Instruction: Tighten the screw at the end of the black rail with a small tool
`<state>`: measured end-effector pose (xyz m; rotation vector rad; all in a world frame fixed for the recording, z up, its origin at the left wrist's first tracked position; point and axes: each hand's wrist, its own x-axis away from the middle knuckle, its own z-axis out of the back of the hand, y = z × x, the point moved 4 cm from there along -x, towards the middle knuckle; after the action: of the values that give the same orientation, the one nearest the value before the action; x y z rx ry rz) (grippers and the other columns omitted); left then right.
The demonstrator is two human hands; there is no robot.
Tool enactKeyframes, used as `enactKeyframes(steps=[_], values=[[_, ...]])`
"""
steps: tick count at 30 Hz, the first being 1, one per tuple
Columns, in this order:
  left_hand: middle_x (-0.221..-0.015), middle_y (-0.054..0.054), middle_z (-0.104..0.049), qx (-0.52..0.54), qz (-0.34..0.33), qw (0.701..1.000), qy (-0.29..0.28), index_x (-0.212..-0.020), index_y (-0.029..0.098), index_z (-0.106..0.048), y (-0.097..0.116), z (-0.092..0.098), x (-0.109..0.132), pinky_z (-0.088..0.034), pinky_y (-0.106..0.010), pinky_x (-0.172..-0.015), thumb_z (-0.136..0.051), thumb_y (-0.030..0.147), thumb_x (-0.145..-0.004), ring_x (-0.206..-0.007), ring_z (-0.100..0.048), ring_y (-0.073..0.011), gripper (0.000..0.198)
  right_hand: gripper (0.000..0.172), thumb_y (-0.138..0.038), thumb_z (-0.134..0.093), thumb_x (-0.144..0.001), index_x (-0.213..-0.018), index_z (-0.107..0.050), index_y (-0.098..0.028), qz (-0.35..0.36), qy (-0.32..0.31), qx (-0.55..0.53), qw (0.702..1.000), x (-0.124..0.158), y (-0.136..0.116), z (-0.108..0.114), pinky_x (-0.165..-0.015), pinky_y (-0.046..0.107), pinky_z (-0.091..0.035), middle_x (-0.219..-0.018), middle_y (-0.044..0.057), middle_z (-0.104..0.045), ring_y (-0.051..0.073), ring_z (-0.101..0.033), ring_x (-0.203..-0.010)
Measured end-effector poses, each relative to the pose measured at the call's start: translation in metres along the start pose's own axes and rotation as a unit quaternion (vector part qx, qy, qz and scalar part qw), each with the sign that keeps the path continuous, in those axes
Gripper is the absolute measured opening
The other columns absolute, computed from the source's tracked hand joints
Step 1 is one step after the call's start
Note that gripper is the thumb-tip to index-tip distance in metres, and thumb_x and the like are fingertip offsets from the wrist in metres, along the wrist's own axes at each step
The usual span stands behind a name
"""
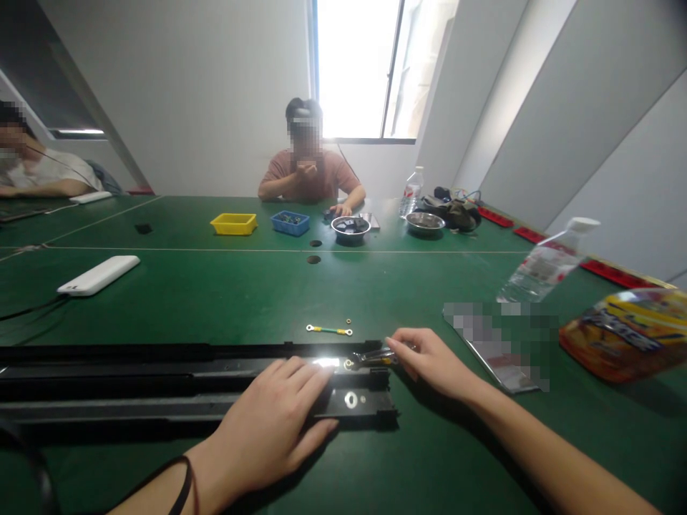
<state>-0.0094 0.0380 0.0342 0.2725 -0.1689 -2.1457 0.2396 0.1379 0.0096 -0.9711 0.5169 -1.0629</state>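
Resting on the black rail (pixel 161 386), the left hand (pixel 273 422) is laid flat with its fingers spread, and nothing is gripped by it. The rail is stretched along the near side of the green table (pixel 215 300), with its right end lying between the two hands. A small metal tool (pixel 370 356) is pinched in the fingertips of the right hand (pixel 429 361), and its far tip is set on top of the rail, just beside the left fingertips. Just beyond the rail, a green-and-yellow wire (pixel 329 330) with ring ends is laid on the table, and a small ring (pixel 348 321) is seen near it. Farther right, a plastic bottle (pixel 542 266) and a snack bag (pixel 627 336) are placed. A white power bank (pixel 99 275) is set to the left. Across the table, a yellow bin (pixel 234 224), a blue bin (pixel 290 222) and a metal bowl (pixel 351 227) are grouped before a seated person (pixel 311 175).
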Motion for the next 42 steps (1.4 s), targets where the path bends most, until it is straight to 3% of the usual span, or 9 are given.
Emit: enactKeyframes(steps=[18,26,36,42], values=[[-0.126,-0.008,-0.066,0.003,-0.006,1.000,0.017,-0.141,0.025,-0.051,0.002,0.003,0.001,-0.048,-0.045,-0.094,-0.064,0.040,-0.094,-0.110,-0.058,-0.0288,0.051,0.049,-0.060,-0.053,-0.096,-0.075,-0.061,-0.017,0.006,-0.004,-0.009,1.000,-0.003,0.002,-0.001,-0.050,0.024,-0.033,-0.051,-0.005,-0.049,0.012,-0.046,-0.047],[-0.127,-0.007,-0.065,0.003,-0.002,1.000,0.006,-0.142,0.026,-0.050,0.002,0.002,0.000,-0.048,-0.046,-0.094,-0.062,0.040,-0.095,-0.110,-0.058,-0.0291,0.050,0.044,-0.054,-0.053,-0.097,-0.075,-0.062,-0.017,-0.022,-0.015,0.011,1.000,-0.001,0.000,-0.004,-0.046,0.024,-0.032,-0.048,-0.005,-0.048,0.012,-0.045,-0.043],[-0.126,-0.008,-0.065,0.005,-0.006,1.000,0.009,-0.142,0.025,-0.049,0.003,0.004,0.000,-0.048,-0.046,-0.093,-0.062,0.040,-0.095,-0.109,-0.058,-0.0294,0.050,0.042,-0.049,-0.055,-0.097,-0.072,-0.063,-0.016,-0.029,-0.109,0.057,0.992,0.014,-0.012,-0.007,-0.047,0.022,-0.038,-0.053,0.000,-0.057,0.013,-0.053,-0.048],[-0.127,-0.008,-0.065,0.005,-0.003,1.000,0.006,-0.142,0.025,-0.049,0.002,0.003,0.000,-0.048,-0.046,-0.093,-0.062,0.041,-0.096,-0.110,-0.057,-0.0295,0.050,0.047,-0.056,-0.050,-0.099,-0.076,-0.062,-0.016,-0.057,-0.146,0.040,0.987,0.014,-0.011,-0.006,-0.041,0.021,-0.032,-0.049,-0.003,-0.053,0.011,-0.046,-0.041]])
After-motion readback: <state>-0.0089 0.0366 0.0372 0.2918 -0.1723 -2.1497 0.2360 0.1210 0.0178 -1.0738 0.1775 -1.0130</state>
